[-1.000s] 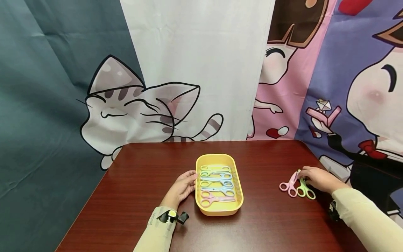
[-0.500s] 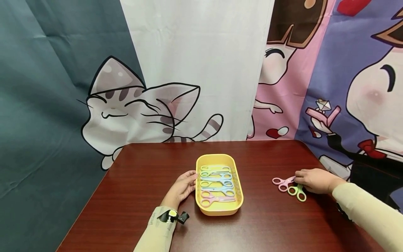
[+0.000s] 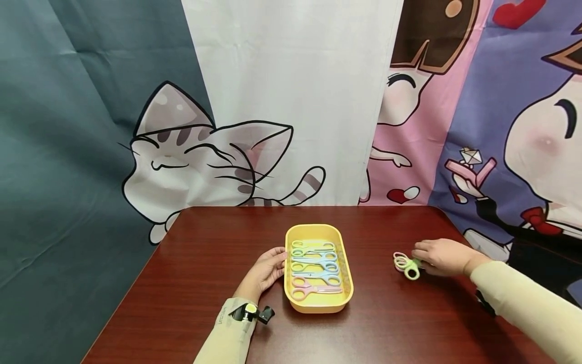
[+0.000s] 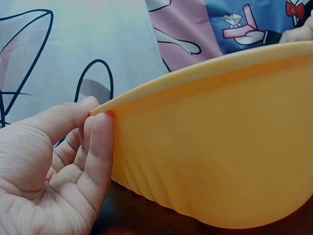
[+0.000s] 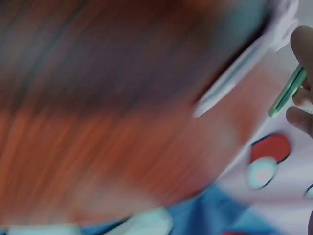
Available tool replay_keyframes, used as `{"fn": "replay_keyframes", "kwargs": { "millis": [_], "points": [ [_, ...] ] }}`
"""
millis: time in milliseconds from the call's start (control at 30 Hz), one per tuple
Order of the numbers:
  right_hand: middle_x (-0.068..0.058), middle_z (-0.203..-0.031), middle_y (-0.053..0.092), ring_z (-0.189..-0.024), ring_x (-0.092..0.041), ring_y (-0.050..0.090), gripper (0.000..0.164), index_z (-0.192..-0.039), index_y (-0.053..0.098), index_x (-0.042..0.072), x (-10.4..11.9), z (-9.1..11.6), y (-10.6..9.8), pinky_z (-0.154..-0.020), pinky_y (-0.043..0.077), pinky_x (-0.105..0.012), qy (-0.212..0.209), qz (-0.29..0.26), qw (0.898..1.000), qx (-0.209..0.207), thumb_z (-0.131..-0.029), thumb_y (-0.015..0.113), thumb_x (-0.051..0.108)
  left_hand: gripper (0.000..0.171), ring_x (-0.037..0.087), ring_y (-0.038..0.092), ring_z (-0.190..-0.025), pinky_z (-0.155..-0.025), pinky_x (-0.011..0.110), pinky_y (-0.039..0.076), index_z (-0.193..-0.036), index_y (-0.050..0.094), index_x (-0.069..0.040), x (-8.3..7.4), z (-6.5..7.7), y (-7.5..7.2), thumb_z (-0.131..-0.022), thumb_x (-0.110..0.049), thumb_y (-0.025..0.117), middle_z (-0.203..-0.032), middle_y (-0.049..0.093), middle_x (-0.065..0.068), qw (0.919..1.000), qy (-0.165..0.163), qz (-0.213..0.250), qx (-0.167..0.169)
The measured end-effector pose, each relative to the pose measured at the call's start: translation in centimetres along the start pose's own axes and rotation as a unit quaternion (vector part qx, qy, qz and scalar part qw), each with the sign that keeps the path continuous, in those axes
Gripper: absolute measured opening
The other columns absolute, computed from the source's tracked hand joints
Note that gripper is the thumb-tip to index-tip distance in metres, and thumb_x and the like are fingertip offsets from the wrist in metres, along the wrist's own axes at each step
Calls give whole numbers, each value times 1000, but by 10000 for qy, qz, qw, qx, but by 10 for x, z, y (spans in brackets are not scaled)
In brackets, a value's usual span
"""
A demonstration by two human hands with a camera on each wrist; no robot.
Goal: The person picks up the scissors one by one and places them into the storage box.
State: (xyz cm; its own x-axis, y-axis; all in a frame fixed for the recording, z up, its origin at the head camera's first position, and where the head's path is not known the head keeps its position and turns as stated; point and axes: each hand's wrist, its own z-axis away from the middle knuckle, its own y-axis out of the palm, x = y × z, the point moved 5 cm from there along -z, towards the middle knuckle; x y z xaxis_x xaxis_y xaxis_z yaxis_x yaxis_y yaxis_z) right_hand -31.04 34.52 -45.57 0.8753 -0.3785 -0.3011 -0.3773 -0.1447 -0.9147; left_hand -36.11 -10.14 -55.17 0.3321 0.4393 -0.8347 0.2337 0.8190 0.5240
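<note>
My left hand (image 3: pixel 263 272) pinches the left rim of a yellow plastic tray (image 3: pixel 318 307) between thumb and fingers, which the left wrist view shows up close. In the tray lie several pairs of small scissors, among them a pink pair (image 3: pixel 303 289), blue pairs and green pairs. Over the table's right side, my right hand (image 3: pixel 441 256) holds green scissors (image 3: pixel 411 271) by the blade end, handles pointing left. Another pink pair (image 3: pixel 397 256) shows partly behind those handles. The right wrist view has the green blade tip (image 5: pixel 283 100) between fingers and the pink scissors blurred.
The tray stands near the middle of a dark red-brown table (image 3: pixel 204 263). Behind the table hangs a cloth backdrop (image 3: pixel 291 91) with cartoon figures. Each wrist carries a strapped-on camera mount, such as the left one (image 3: pixel 252 312).
My right hand has moved left with the green scissors, whose handles now overlap the pink pair; earlier the two pairs lay side by side. The left hand and tray have stayed put.
</note>
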Motion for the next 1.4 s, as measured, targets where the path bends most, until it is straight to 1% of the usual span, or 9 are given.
{"fn": "replay_keyframes", "kwargs": {
  "millis": [267, 400, 500, 633, 800, 1000, 1133, 1233, 1400],
  "points": [
    [4, -91, 60, -81, -10, 58, 34, -100, 66, 12, 17, -97, -17, -66, 54, -29, 95, -311, 9993, -180, -68, 78, 11, 10, 4, 60, -65, -59, 16, 54, -102, 56, -10, 0, 2, -1, -102, 0, 53, -84, 64, 0, 10000, 45, 6, -12],
    [8, -88, 57, -76, -7, 54, 27, -99, 65, 16, 34, -141, -20, -65, 53, -26, 359, -515, 9980, 88, -75, 76, 14, 9, 4, 60, -66, -59, 16, 54, -103, 56, -10, 1, 0, 0, -103, -1, 53, -86, 64, 0, 10000, 56, -19, 5],
    [9, -81, 51, -70, -5, 47, 21, -94, 63, 16, 49, -172, -20, -59, 47, -22, 568, -679, 9955, 331, -77, 75, 14, 8, 5, 61, -67, -60, 16, 55, -105, 55, -8, 1, 0, 0, -103, -1, 54, -88, 65, 1, 10000, 31, -6, 17],
    [9, -75, 44, -64, -5, 40, 19, -84, 56, 18, 67, -202, -16, -55, 40, -20, 798, -759, 9920, 617, -77, 74, 15, 8, 5, 61, -67, -59, 16, 55, -108, 52, -6, 1, 0, 0, -103, -1, 54, -89, 66, 2, 10000, -24, 1, 68],
    [8, -72, 45, -61, -8, 39, 22, -77, 53, 18, 83, -227, -6, -54, 41, -24, 1194, -664, 9835, 1184, -79, 75, 20, 10, 5, 62, -68, -60, 16, 55, -111, 51, -4, 0, 0, 1, -102, 0, 54, -90, 66, 2, 9998, -3, -4, 176],
    [1, -76, 57, -63, -12, 50, 13, -82, 63, 13, 94, -244, 10, -57, 50, -31, 1544, -500, 9720, 1701, -79, 74, 20, 9, 4, 62, -67, -60, 16, 55, -110, 51, -4, 0, 0, 0, -103, 0, 54, -88, 66, 2, 9998, -30, 67, 181],
    [1, -77, 59, -63, -13, 51, 14, -82, 65, 13, 98, -249, 27, -61, 53, -34, 1558, -407, 9685, 1899, -81, 74, 23, 9, 4, 62, -67, -59, 16, 55, -110, 52, -4, -1, 1, 0, -103, 0, 54, -88, 66, 1, 9999, -4, 42, 155],
    [3, -74, 56, -60, -12, 49, 18, -77, 63, 15, 100, -249, 40, -58, 52, -35, 1650, -404, 9645, 2023, -79, 76, 27, 8, 4, 61, -66, -59, 16, 55, -109, 53, -5, -1, 2, 1, -102, 0, 55, -88, 66, 1, 9999, 3, 22, 144],
    [1, -71, 55, -60, -14, 50, 16, -72, 60, 15, 103, -248, 51, -56, 52, -35, 1624, -390, 9627, 2128, -78, 73, 21, 8, 5, 62, -66, -59, 17, 55, -109, 53, -4, 0, 1, 1, -102, -1, 55, -87, 66, 1, 9999, -16, 10, 106]
  ]
}}
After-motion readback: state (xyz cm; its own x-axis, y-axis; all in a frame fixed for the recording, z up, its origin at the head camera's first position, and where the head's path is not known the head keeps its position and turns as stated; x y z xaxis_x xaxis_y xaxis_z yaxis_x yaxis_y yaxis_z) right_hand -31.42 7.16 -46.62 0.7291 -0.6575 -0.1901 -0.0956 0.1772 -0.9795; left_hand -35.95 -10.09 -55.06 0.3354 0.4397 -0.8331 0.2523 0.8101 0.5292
